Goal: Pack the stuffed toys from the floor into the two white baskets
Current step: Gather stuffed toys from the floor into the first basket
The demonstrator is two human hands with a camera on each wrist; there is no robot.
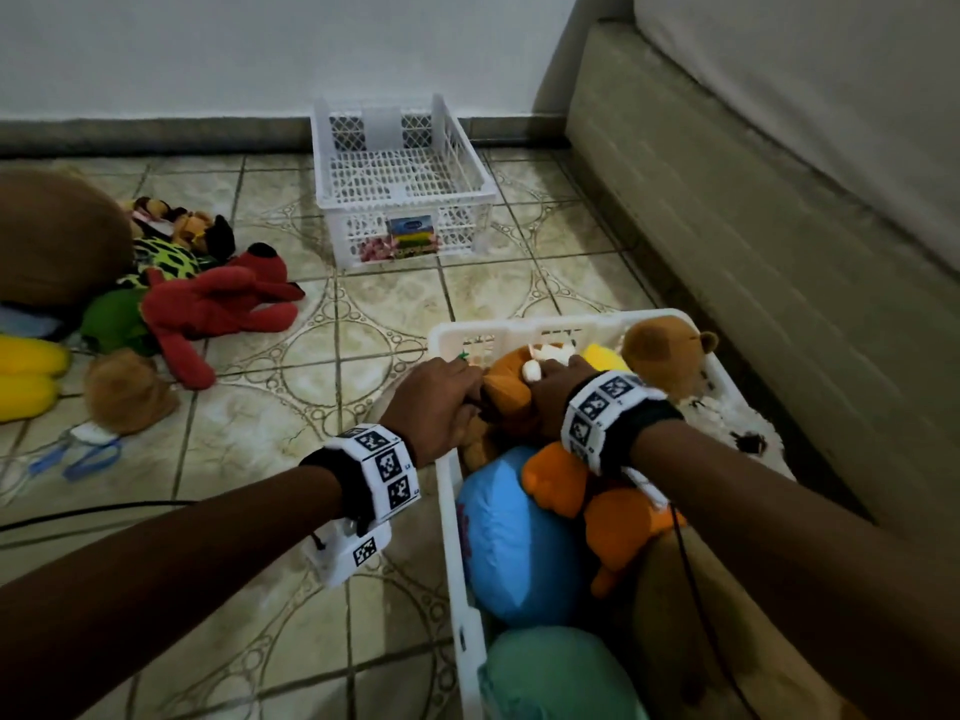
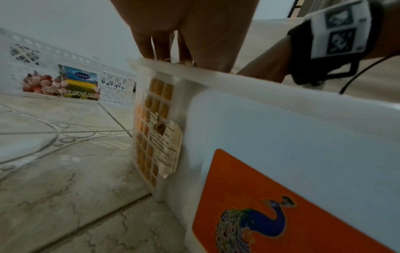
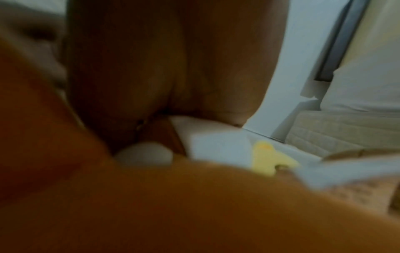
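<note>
Nearest me, the near white basket (image 1: 448,491) sits on the tiled floor (image 1: 291,511) w/ its long axis running away from me, right side close to the sofa base (image 1: 727,210). It's packed: a green cushion (image 1: 550,678) closest, then a blue cushion (image 1: 519,532), an orange plush (image 1: 613,517) lying across them.

Both my hands are down in its far half on a brown-orange plush (image 1: 506,392). My left hand (image 1: 441,402) reaches over the left rim — fingers (image 2: 147,46) point straight down inside the wall, pressed together; can't tell if they grip the toy. My right hand (image 1: 553,394) presses on the plush next to its white bit; wrist view is too blurred to say if the fingers curl or lie flat. A brown teddy (image 1: 662,356) leans at the far right corner, head above the rim.

Left on the floor, well apart from the basket: a red plush dog (image 1: 223,309) lying lengthwise left-right, head toward upper right, plus a small brown plush (image 1: 127,389) and yellow plush (image 1: 28,376).

Farthest — the far white basket (image 1: 405,184) by the wall (image 1: 260,49), nothing showing inside.
</note>
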